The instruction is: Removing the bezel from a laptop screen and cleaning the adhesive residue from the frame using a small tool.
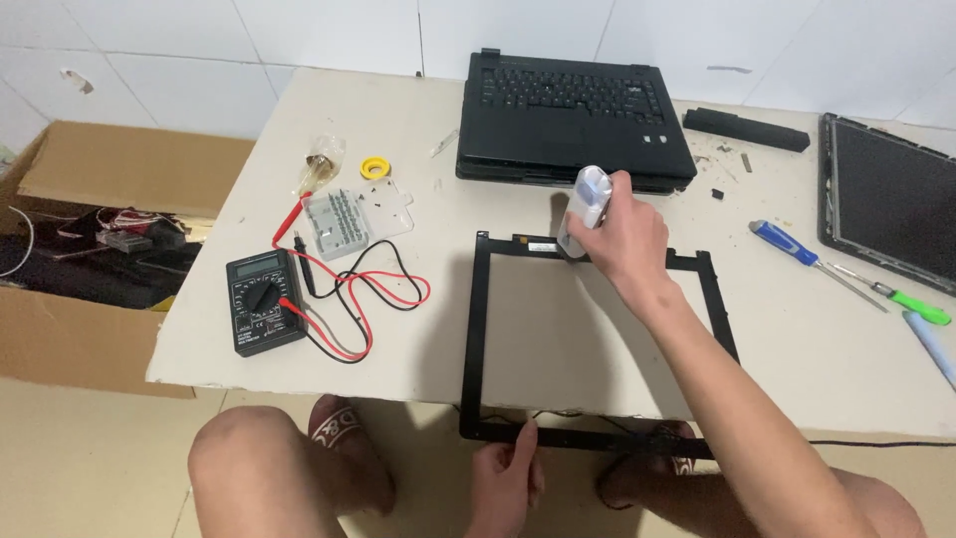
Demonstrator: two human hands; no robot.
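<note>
A black rectangular screen bezel frame [475, 329] lies on the white table [249, 329], its near edge hanging over the table's front. My left hand [506, 480] grips that near bottom bar between thumb and fingers. My right hand [622, 239] holds a small white bottle-shaped tool [588, 204] with its lower end pressed against the frame's top bar. Behind it sits a black laptop base [568, 115] with its keyboard facing up.
A black multimeter [264, 301] with red and black leads lies at the left, by a clear screw-bit case [344, 219] and a yellow tape roll [374, 167]. At right lie a blue screwdriver [787, 242], a green screwdriver [911, 302], a battery bar [747, 130] and a screen panel [891, 199]. An open cardboard box [90, 249] stands at left.
</note>
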